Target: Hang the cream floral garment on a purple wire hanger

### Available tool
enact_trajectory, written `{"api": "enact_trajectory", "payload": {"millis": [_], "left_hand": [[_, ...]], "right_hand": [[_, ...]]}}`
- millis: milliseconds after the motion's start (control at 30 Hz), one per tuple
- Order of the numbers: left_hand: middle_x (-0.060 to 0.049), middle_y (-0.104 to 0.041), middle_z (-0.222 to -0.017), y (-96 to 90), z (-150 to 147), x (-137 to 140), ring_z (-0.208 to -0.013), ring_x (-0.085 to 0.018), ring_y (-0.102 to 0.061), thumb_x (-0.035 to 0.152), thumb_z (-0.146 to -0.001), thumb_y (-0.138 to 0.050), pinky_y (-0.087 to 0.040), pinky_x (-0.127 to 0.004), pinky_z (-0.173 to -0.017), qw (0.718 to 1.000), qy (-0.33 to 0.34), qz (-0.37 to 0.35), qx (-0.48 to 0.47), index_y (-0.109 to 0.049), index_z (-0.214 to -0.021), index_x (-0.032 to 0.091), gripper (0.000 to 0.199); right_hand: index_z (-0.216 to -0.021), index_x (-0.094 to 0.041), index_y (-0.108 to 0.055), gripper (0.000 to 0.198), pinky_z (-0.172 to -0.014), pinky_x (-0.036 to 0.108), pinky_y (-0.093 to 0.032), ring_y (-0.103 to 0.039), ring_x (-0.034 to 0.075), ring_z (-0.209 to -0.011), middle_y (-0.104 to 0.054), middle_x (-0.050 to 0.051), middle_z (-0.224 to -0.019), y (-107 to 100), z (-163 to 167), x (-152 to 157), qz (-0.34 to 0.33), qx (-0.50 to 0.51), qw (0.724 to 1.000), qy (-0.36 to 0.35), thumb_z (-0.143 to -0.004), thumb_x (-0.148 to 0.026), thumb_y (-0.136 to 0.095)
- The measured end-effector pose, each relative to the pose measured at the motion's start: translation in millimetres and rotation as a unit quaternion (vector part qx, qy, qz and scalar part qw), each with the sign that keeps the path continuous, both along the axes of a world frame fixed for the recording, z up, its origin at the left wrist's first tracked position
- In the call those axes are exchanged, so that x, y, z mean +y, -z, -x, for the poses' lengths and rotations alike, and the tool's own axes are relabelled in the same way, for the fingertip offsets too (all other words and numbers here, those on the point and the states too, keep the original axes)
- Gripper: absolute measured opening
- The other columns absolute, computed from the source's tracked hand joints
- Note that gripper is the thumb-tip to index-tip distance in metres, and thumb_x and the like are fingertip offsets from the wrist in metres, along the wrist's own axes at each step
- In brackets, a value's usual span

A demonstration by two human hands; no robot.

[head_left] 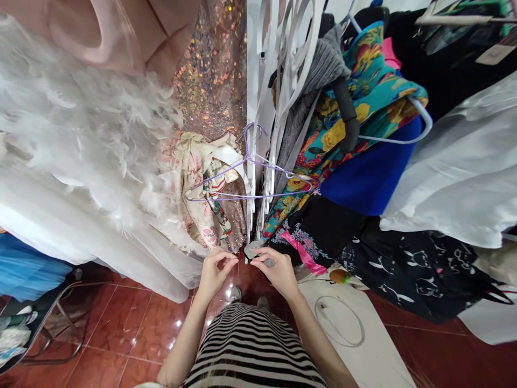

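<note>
My left hand (216, 272) and my right hand (279, 272) are raised in front of my body, a small gap apart. On each, thumb and forefinger meet in a pinch. Whatever lies between the fingertips, if anything, is too small to make out. Just beyond them hangs a purple wire hanger (226, 178) with no garment on it. A cream floral garment (197, 188) hangs beyond my left hand. Past my right hand are a grey knitted garment (293, 129) and a teal flowered garment (343, 124).
White feathered fabric (89, 124) and a sequined dress (214, 70) hang at left. A white ornate frame (299, 59) rises in the middle. Black printed clothes (396, 269) hang at right above a white board (343, 323) with a looped cable. A metal-legged chair (60, 318) stands lower left on red tiles.
</note>
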State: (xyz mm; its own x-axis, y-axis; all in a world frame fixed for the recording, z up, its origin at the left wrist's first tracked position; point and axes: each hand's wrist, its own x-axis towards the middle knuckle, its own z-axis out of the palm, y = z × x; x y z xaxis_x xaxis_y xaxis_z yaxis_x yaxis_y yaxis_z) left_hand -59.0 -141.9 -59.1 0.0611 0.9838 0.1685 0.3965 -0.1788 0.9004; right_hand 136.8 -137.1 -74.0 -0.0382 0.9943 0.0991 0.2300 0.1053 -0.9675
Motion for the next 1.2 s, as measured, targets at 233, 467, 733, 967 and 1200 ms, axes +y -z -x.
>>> {"api": "enact_trajectory", "payload": {"millis": [233,467,733,967,1200], "left_hand": [[-0.005,-0.07,-0.077,2.2,5,-1,-0.072,-0.016,-0.063,0.051,-0.095,-0.053,-0.052,-0.027,-0.073,1.0,0.001,0.003,0.02,-0.077,-0.081,0.019,0.042],[-0.005,-0.072,-0.07,5.8,8,-1,-0.065,-0.015,-0.064,0.055,-0.088,-0.065,-0.05,-0.025,-0.063,0.999,-0.023,-0.034,0.006,-0.08,-0.078,0.021,0.039],[-0.004,-0.066,-0.064,0.9,5,2,-0.06,-0.014,-0.06,0.063,-0.086,-0.063,-0.047,-0.024,-0.059,0.999,-0.037,-0.025,0.007,-0.075,-0.066,0.019,0.05],[-0.005,-0.071,-0.07,4.0,1,6,-0.066,-0.015,-0.063,0.064,-0.09,-0.056,-0.05,-0.025,-0.064,0.999,-0.028,-0.019,0.005,-0.079,-0.076,0.02,0.052],[-0.004,-0.07,-0.062,8.3,1,7,-0.057,-0.014,-0.061,0.06,-0.079,-0.073,-0.046,-0.023,-0.054,0.999,-0.029,-0.026,-0.013,-0.079,-0.068,0.021,0.041]], "right_hand": [[-0.079,-0.026,-0.077,0.013,-0.065,0.034,-0.063,-0.078,0.024,-0.065,-0.081,0.002,-0.074,0,2,7,0.01,0.016,1.0,0.012,-0.077,-0.029,-0.065],[-0.078,-0.026,-0.078,0.013,-0.07,0.034,-0.064,-0.079,0.024,-0.068,-0.082,0.003,-0.075,4,5,8,0.0,0.027,1.0,-0.001,-0.076,-0.031,-0.066],[-0.068,-0.025,-0.074,0.009,-0.063,0.03,-0.062,-0.076,0.022,-0.06,-0.078,0.001,-0.063,0,6,9,-0.01,0.014,1.0,0.013,-0.073,-0.033,-0.072],[-0.07,-0.025,-0.073,0.013,-0.057,0.028,-0.061,-0.073,0.019,-0.054,-0.077,0.001,-0.066,-1,-1,11,-0.009,0.032,0.999,0.006,-0.077,-0.028,-0.063],[-0.086,-0.026,-0.08,0.018,-0.071,0.034,-0.066,-0.079,0.023,-0.071,-0.083,0.003,-0.082,7,-6,12,-0.002,0.024,1.0,-0.008,-0.081,-0.029,-0.064]]}}
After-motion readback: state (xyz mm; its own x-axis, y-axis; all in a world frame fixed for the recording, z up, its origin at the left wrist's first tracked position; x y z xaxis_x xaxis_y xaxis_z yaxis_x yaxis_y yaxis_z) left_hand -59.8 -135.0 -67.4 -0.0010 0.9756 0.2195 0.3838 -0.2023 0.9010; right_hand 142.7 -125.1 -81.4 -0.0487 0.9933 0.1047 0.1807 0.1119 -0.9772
